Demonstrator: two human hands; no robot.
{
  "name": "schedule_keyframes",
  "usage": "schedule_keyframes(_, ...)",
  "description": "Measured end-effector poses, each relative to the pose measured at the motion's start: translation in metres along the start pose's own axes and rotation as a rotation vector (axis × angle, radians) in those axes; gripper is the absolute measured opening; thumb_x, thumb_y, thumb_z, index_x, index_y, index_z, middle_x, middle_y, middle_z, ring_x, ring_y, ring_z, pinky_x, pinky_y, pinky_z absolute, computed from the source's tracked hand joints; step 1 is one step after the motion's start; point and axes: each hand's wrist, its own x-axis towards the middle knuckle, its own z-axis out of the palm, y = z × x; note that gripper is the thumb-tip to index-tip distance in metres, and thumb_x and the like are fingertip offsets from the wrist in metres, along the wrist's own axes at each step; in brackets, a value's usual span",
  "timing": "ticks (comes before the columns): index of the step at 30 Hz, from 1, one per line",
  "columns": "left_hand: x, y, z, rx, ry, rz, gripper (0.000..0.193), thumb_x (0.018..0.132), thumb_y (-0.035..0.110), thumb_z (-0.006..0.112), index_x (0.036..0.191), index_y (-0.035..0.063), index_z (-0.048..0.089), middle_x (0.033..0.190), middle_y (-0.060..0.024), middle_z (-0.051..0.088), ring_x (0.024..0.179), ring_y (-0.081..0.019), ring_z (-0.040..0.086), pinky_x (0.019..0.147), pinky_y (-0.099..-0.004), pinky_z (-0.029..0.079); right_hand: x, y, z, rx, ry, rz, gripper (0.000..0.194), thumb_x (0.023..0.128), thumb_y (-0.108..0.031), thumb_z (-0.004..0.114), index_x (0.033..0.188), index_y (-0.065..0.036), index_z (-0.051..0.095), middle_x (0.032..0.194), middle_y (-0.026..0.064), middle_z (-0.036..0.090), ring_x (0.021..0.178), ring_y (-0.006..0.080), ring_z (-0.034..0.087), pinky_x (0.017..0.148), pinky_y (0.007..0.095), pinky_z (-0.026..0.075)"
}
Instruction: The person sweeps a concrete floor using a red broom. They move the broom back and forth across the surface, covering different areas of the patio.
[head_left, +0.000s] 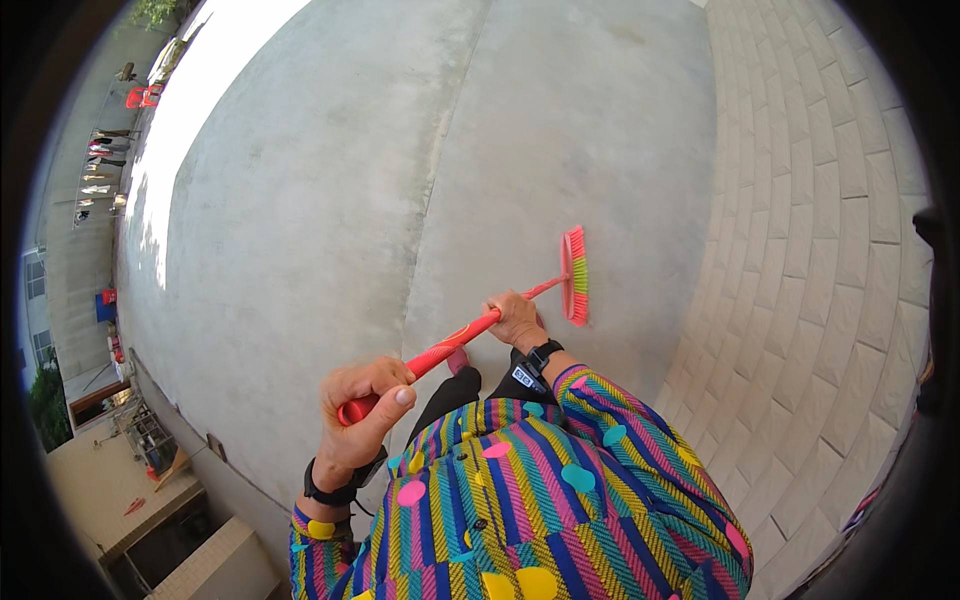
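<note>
Both hands grip the red handle (457, 341) of a push broom, which slants across my body. My left hand (365, 409) is wrapped around the top end, its thumb along the grip. Lower down the handle, my right hand (515, 319) is closed around it. The broom head (575, 276) lies to my right on the concrete floor (480, 187), its pink and yellow-green bristles facing the tiled wall. Black bands circle both wrists, and the right one carries a tag with printed codes.
A wall of beige tiles (802, 300) rises on the right. A seam (431, 187) runs along the floor. To the far left are a red chair (142, 97), hanging laundry (101, 157) and a blue container (105, 307). A metal rack (146, 435) stands at lower left.
</note>
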Motion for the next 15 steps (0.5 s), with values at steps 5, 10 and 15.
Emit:
schedule_keyframes(5, -0.012, 0.043, -0.001, 0.328, -0.068, 0.135, 0.029, 0.084, 0.009, 0.076, 0.064, 0.0025, 0.056, 0.057, -0.0058, 0.050, 0.055, -0.0201, 0.047, 0.066, -0.0337, 0.043, 0.036, -0.075, 0.014, 0.220, -0.079, -0.190, 0.021, 0.080, -0.030, 0.063, 0.069, -0.012, 0.062, 0.076, 0.0082, 0.067, 0.079, 0.0327, 0.064, 0.065, 0.0460, 0.051)
schedule_keyframes(10, -0.016, 0.056, -0.011, 0.281, -0.223, 0.261, 0.025, 0.082, 0.013, 0.080, 0.069, 0.0052, 0.061, 0.057, -0.0053, 0.052, 0.052, -0.0216, 0.049, 0.064, -0.0340, 0.042, 0.033, -0.083, 0.001, 0.296, -0.102, -0.308, 0.023, 0.082, -0.028, 0.064, 0.069, -0.009, 0.059, 0.076, 0.0099, 0.065, 0.080, 0.0332, 0.064, 0.066, 0.0458, 0.052)
schedule_keyframes(15, -0.018, 0.032, -0.048, 0.005, -0.217, 0.250, 0.025, 0.085, 0.012, 0.078, 0.069, 0.0039, 0.061, 0.059, -0.0045, 0.055, 0.056, -0.0212, 0.051, 0.067, -0.0357, 0.046, 0.001, -0.049, -0.027, 0.098, 0.054, -0.167, 0.029, 0.086, -0.031, 0.065, 0.069, -0.009, 0.058, 0.074, 0.0105, 0.064, 0.079, 0.0339, 0.064, 0.064, 0.0475, 0.051)
